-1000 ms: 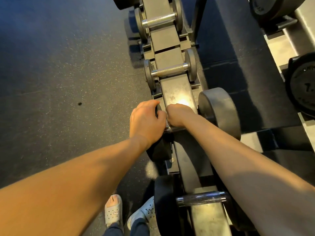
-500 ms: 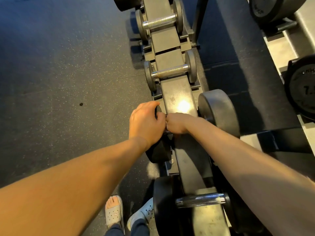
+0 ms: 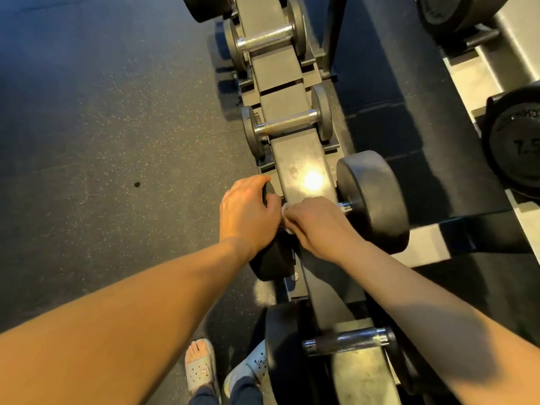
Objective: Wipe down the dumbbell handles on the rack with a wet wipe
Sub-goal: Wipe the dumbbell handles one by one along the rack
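Observation:
A large black dumbbell (image 3: 372, 200) lies across the dark rack (image 3: 301, 159) in the middle of the view. My left hand (image 3: 248, 211) grips its near-left head from above. My right hand (image 3: 315, 220) is wrapped round the chrome handle with a white wet wipe (image 3: 285, 211) under the fingers; only a short bit of handle (image 3: 346, 206) shows by the right head. Two smaller dumbbells (image 3: 287, 125) (image 3: 264, 40) sit farther along the rack, and another dumbbell with a dark handle (image 3: 344, 340) sits nearer to me.
Speckled black rubber floor (image 3: 102, 141) spreads to the left. Heavy round dumbbells (image 3: 517, 144) rest on a second rack at the right edge. My feet in light sandals (image 3: 201, 366) stand at the bottom, close to the rack's base.
My right hand has slid to the right along the handle with the wipe, away from my left hand, which stays on the left head.

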`<state>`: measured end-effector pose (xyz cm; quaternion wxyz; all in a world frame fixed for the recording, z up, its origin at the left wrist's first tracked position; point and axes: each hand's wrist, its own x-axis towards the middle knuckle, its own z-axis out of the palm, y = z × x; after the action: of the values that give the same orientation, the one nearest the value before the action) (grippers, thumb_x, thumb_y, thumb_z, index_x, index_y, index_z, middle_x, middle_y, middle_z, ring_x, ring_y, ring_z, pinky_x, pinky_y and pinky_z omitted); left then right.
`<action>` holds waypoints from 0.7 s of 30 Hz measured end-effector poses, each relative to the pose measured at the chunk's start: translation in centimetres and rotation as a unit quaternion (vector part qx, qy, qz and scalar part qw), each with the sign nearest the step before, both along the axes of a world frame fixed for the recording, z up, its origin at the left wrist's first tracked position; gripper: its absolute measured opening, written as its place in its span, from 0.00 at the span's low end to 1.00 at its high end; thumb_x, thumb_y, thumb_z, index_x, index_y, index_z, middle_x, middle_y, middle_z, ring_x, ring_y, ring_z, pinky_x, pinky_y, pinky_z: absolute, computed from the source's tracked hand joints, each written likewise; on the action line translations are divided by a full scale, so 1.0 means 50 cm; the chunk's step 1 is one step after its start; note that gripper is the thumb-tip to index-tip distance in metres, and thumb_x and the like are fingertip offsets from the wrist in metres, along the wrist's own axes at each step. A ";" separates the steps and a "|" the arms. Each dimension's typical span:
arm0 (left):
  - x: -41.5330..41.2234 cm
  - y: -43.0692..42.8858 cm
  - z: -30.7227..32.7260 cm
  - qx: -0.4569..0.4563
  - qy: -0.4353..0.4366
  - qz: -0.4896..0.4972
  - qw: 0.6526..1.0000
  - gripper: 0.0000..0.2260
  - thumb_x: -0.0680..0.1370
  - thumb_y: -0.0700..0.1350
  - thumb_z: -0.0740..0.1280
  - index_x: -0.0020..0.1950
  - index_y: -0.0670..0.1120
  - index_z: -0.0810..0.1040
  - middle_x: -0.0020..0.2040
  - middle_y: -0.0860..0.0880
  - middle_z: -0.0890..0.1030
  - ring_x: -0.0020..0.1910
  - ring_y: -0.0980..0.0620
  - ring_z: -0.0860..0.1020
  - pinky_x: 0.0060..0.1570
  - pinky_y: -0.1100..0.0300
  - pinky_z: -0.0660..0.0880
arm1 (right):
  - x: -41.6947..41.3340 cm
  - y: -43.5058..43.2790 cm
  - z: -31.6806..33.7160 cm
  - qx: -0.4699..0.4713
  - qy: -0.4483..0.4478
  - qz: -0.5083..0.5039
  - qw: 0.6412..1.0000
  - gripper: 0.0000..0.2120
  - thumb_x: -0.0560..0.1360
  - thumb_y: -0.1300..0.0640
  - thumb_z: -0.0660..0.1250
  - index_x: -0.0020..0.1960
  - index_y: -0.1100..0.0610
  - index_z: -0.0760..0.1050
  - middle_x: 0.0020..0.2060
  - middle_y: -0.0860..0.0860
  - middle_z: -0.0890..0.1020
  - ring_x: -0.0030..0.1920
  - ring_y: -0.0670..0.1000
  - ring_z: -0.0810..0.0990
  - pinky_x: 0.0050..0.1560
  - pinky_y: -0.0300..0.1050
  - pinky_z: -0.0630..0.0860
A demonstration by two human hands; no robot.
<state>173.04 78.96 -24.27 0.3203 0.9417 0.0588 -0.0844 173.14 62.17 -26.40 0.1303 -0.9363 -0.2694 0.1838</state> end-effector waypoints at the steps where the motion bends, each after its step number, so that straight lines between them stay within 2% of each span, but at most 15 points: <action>1: 0.000 0.000 0.001 -0.002 0.000 0.000 1.000 0.16 0.82 0.47 0.61 0.69 0.49 0.77 0.63 0.50 0.81 0.65 0.50 0.75 0.70 0.49 0.70 | -0.015 -0.013 -0.008 0.008 -0.049 -0.001 0.999 0.05 0.76 0.55 0.68 0.51 0.52 0.80 0.47 0.48 0.83 0.50 0.51 0.80 0.62 0.52 0.74; 2: 0.000 0.001 0.002 -0.003 0.000 -0.001 1.000 0.16 0.82 0.47 0.61 0.69 0.49 0.77 0.62 0.50 0.81 0.65 0.50 0.75 0.70 0.49 0.70 | -0.029 -0.026 -0.018 0.013 -0.082 -0.017 0.996 0.08 0.74 0.56 0.70 0.53 0.53 0.82 0.50 0.48 0.84 0.53 0.51 0.81 0.65 0.52 0.72; 4: 0.000 0.001 0.003 0.001 0.001 -0.002 1.000 0.16 0.82 0.47 0.61 0.69 0.48 0.77 0.63 0.50 0.81 0.65 0.50 0.75 0.70 0.50 0.70 | -0.042 -0.035 -0.034 0.000 -0.109 -0.084 0.991 0.07 0.76 0.55 0.69 0.53 0.54 0.82 0.51 0.49 0.83 0.55 0.52 0.80 0.68 0.53 0.69; 6: 0.001 -0.002 0.003 0.011 0.005 -0.002 1.000 0.17 0.82 0.46 0.61 0.70 0.48 0.76 0.64 0.49 0.80 0.66 0.50 0.75 0.70 0.50 0.70 | -0.037 -0.005 -0.035 -0.049 -0.118 -0.189 0.974 0.06 0.80 0.52 0.67 0.50 0.52 0.81 0.47 0.48 0.81 0.52 0.52 0.79 0.65 0.53 0.70; 8: 0.004 -0.004 0.003 0.019 0.010 0.000 1.000 0.17 0.82 0.46 0.60 0.70 0.48 0.77 0.64 0.49 0.80 0.66 0.49 0.75 0.69 0.50 0.70 | -0.027 0.045 -0.028 -0.062 -0.106 -0.247 0.961 0.07 0.80 0.52 0.66 0.48 0.52 0.81 0.45 0.49 0.81 0.50 0.52 0.78 0.64 0.53 0.69; 11: 0.004 -0.005 0.004 0.021 0.015 0.001 1.000 0.18 0.80 0.46 0.59 0.69 0.47 0.78 0.63 0.48 0.81 0.64 0.48 0.76 0.67 0.48 0.72 | -0.039 0.086 -0.038 -0.006 -0.087 -0.207 0.974 0.07 0.80 0.55 0.65 0.46 0.53 0.81 0.43 0.50 0.81 0.50 0.53 0.78 0.65 0.52 0.70; 14: 0.002 -0.004 0.008 0.009 0.005 -0.007 1.000 0.20 0.78 0.49 0.57 0.67 0.47 0.78 0.60 0.47 0.82 0.61 0.48 0.77 0.63 0.48 0.75 | -0.053 0.030 -0.042 0.007 -0.145 -0.140 0.979 0.06 0.76 0.55 0.69 0.50 0.55 0.83 0.51 0.51 0.82 0.56 0.54 0.78 0.68 0.55 0.68; 15: 0.001 -0.004 0.008 0.005 0.004 -0.010 1.000 0.20 0.79 0.49 0.57 0.67 0.46 0.78 0.59 0.47 0.82 0.61 0.47 0.77 0.62 0.49 0.75 | -0.062 0.008 -0.042 -0.018 -0.168 -0.137 0.976 0.06 0.75 0.56 0.71 0.51 0.56 0.83 0.54 0.52 0.81 0.57 0.55 0.77 0.66 0.55 0.69; 17: 0.001 -0.003 0.007 0.002 0.006 -0.011 1.000 0.18 0.80 0.48 0.58 0.67 0.46 0.77 0.59 0.46 0.82 0.61 0.46 0.77 0.62 0.49 0.76 | -0.083 -0.006 -0.037 -0.040 -0.187 -0.188 0.963 0.07 0.75 0.58 0.71 0.52 0.57 0.81 0.52 0.54 0.79 0.53 0.55 0.75 0.56 0.52 0.73; 19: 0.000 -0.002 0.008 0.004 0.006 -0.010 1.000 0.21 0.79 0.50 0.56 0.68 0.46 0.77 0.60 0.46 0.81 0.62 0.46 0.77 0.62 0.48 0.76 | -0.103 0.019 -0.038 0.017 -0.171 -0.297 0.939 0.05 0.78 0.57 0.69 0.52 0.57 0.79 0.47 0.52 0.79 0.47 0.53 0.77 0.47 0.51 0.76; 21: -0.001 -0.004 0.007 0.008 0.005 -0.011 1.000 0.22 0.78 0.51 0.55 0.69 0.47 0.77 0.61 0.47 0.81 0.62 0.47 0.76 0.63 0.48 0.76 | -0.110 0.062 -0.030 0.108 -0.114 -0.442 0.883 0.04 0.81 0.54 0.67 0.51 0.55 0.78 0.44 0.51 0.82 0.44 0.53 0.81 0.43 0.53 0.79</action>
<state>173.00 78.76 -23.91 0.3116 0.9443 0.0510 -0.0924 167.66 65.29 -27.89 0.2671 -0.9528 0.1409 -0.0308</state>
